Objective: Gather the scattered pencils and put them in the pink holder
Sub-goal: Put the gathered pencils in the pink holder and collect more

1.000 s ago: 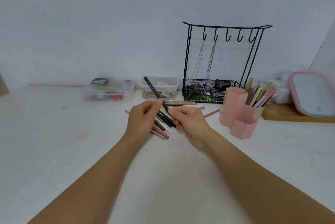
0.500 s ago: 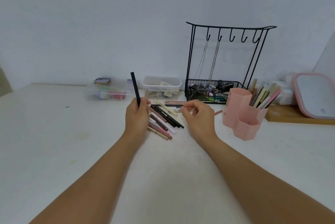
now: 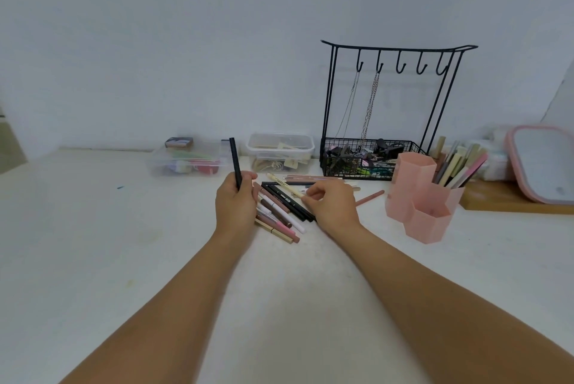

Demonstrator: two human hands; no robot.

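Spreading across your whole view, the white bench (image 3: 93,259) carries everything. At about two o'clock from your hands stands the black wire rack (image 3: 394,110), two chains hanging from its hooks and its basket full of small clips. At three o'clock, near your right hand, sits the pink holder (image 3: 416,197) (three hexagonal cups joined together), its rear cup already stocked with pencils. At eleven and twelve o'clock, against the wall, rest two clear plastic boxes (image 3: 279,154). Between your hands lies the pile of scattered pencils (image 3: 279,209), fanned out on the bench. Your left hand (image 3: 236,203) has its fingers curled round one black pencil (image 3: 235,163), held upright. Your right hand (image 3: 332,203) hangs over the pile with fingers bent, thumb and forefinger pinching the end of a cream pencil (image 3: 284,185).
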